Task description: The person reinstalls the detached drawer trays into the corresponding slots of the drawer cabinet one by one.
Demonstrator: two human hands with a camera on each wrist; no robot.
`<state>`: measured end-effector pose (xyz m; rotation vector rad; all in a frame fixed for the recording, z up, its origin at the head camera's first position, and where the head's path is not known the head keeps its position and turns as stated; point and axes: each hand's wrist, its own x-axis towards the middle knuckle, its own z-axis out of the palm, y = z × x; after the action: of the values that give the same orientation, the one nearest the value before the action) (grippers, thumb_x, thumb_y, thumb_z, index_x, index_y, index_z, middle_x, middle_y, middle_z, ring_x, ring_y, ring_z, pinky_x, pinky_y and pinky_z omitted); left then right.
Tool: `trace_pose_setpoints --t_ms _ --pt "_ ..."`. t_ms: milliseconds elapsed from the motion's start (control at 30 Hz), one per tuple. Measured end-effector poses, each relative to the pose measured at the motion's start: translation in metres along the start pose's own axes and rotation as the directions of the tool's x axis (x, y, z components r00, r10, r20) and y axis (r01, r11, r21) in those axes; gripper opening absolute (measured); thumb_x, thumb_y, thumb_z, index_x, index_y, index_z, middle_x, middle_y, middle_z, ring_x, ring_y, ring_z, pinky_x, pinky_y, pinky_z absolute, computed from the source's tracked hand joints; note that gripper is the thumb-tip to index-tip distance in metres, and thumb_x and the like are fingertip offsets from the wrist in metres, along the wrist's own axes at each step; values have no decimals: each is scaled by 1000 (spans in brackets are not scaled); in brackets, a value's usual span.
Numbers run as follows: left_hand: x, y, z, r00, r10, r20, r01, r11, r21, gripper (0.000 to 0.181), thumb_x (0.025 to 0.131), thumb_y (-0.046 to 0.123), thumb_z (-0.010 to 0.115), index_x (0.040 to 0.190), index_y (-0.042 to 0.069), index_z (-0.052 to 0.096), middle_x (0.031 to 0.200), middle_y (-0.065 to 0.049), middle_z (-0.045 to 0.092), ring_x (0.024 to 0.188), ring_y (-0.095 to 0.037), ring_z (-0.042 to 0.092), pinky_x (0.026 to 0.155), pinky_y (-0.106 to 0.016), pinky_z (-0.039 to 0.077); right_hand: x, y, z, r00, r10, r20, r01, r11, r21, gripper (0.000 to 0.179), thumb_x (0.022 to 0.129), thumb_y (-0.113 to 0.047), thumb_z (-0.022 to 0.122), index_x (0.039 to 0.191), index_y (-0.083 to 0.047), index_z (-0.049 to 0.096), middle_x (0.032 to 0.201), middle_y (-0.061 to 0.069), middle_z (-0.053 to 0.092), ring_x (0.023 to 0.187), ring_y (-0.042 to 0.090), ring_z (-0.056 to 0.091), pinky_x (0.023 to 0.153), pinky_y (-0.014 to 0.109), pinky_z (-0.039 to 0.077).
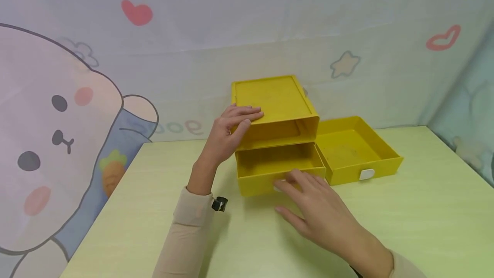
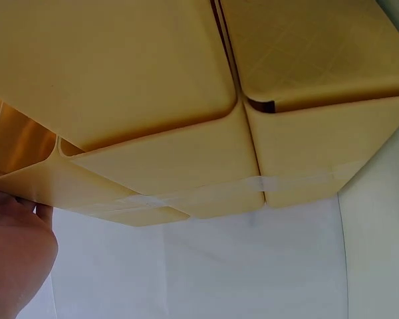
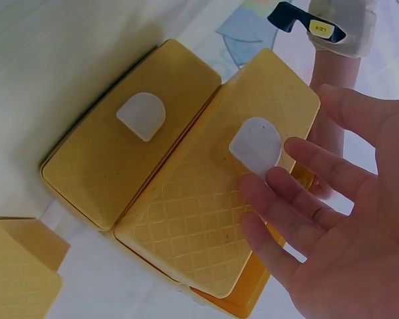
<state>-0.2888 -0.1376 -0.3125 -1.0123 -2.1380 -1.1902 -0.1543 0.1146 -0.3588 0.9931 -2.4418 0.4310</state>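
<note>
The right hand [image 1: 322,213] has its fingers [image 3: 289,199] spread and straight, their tips at the white tab [image 3: 255,147] on the front of the lower drawer [image 1: 270,168], touching or just short of it; nothing is gripped. The left hand [image 1: 227,130], at about ten o'clock from the right, lies with straight fingers flat on the top front corner of the yellow drawer box [image 1: 275,110], steadying it. The lower drawer stands pulled partway out and looks empty, so it seems about halfway in or out. The upper slot is empty; a second drawer [image 1: 356,149] sits out on the counter [image 1: 424,209] at three o'clock, just beside the box. No readable writing shows on the box; the backdrop lettering is too faint to read.
</note>
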Motion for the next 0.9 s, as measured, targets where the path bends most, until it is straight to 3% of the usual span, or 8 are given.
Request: trace_pose_setpoints --t_ms 667,900 --pt "-2 -2 2 1000 -3 -8 2 1000 -11 32 109 14 54 128 7 78 136 -10 73 137 -27 58 132 -40 22 -2 3 5 1000 -9 5 9 1000 23 49 92 -27 85 135 -17 65 130 5 61 114 24 63 90 45 58" --pt "0 0 1 1000 3 -4 -3 1000 -4 32 109 14 54 130 7 77 137 -10 72 139 -27 58 132 -39 18 -2 8 6 999 -4 45 3 1000 22 53 93 -24 84 141 -14 65 143 10 59 131 30 59 102 52 55"
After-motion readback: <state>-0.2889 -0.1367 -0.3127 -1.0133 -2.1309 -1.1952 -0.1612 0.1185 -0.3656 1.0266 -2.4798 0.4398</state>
